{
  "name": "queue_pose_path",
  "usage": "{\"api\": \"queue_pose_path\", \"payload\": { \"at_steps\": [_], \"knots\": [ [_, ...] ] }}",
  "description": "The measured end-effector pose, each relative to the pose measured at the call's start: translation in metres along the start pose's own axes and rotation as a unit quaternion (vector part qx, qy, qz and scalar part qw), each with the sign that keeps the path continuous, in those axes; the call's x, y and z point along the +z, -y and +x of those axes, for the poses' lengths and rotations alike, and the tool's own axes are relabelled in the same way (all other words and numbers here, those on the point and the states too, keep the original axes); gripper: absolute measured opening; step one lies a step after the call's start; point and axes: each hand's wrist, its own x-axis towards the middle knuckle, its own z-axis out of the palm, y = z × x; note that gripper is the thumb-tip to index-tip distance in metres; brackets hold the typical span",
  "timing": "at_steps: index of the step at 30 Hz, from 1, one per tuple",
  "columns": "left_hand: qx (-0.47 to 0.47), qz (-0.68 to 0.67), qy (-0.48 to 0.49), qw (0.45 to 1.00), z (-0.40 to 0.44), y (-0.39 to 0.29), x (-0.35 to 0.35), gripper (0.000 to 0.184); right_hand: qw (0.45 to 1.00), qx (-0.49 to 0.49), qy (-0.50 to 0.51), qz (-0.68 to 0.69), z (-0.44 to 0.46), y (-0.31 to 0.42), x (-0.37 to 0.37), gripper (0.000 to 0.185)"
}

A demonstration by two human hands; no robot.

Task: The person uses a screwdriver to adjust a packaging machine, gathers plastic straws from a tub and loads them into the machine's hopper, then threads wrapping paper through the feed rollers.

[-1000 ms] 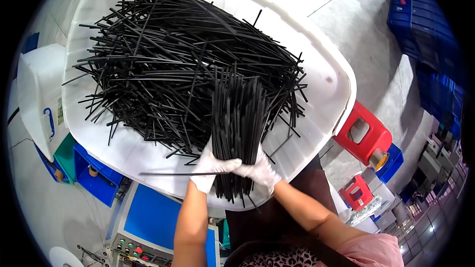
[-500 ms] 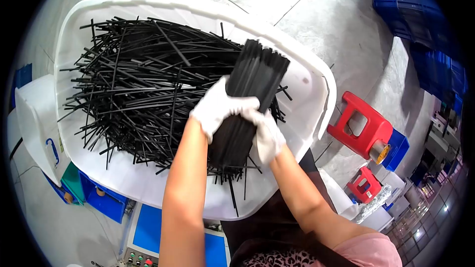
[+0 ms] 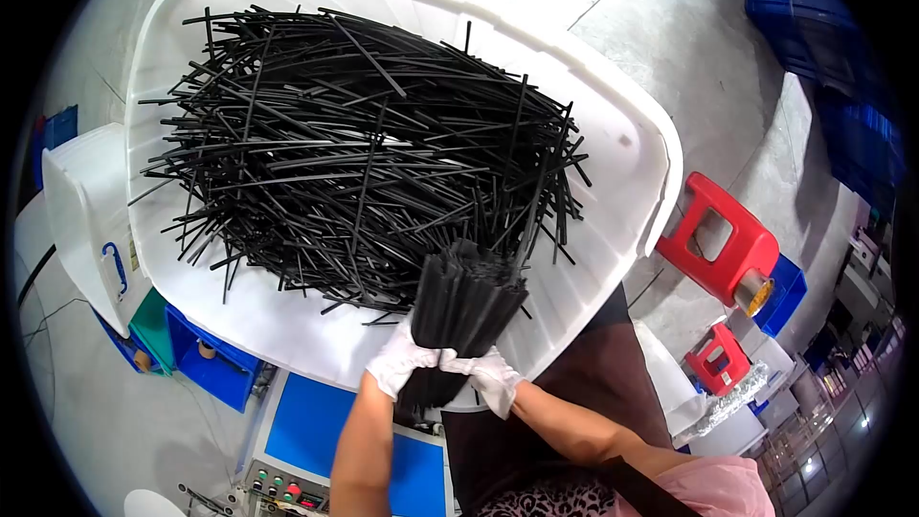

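Both my white-gloved hands are wrapped round a thick bundle of black tubes (image 3: 469, 302). My left hand (image 3: 407, 361) grips it from the left side, and my right hand (image 3: 490, 378) from the right, with the thumbs close together in front. The bundle stands tilted over the near rim of a large white tub (image 3: 598, 230), its far ends fairly even. Beyond it in the tub lies a tangled heap of loose black tubes (image 3: 325, 153), pointing in many directions.
Below the tub is a machine with a blue top (image 3: 330, 431) and a button panel (image 3: 287, 488). To the right are a red stool (image 3: 732, 230) with a tape roll (image 3: 753, 294), a smaller red stool (image 3: 718, 360) and blue crates (image 3: 804, 19). Blue bins (image 3: 206, 364) stand at left.
My hands have drawn the bundle toward my body, from over the heap to the tub's near rim. Both hands now hold it nearer its lower end. The view has shifted slightly.
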Motion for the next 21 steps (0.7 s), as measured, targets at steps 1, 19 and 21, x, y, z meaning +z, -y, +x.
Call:
{"api": "queue_pose_path", "payload": {
  "at_steps": [1,19,21],
  "knots": [
    [0.138,0.215,0.015,0.967,0.001,0.006,0.002,0.069,0.999,0.01,0.002,0.037,-0.009,0.009,0.001,0.043],
    [0.032,-0.229,-0.056,0.971,0.11,-0.107,0.04,0.083,0.952,-0.257,-0.022,-0.167,-0.013,0.222,0.005,0.048],
    [0.057,-0.28,-0.093,0.954,0.07,-0.092,0.055,0.079,0.891,-0.232,0.026,-0.388,-0.024,0.206,-0.004,0.049]
  ]
}}
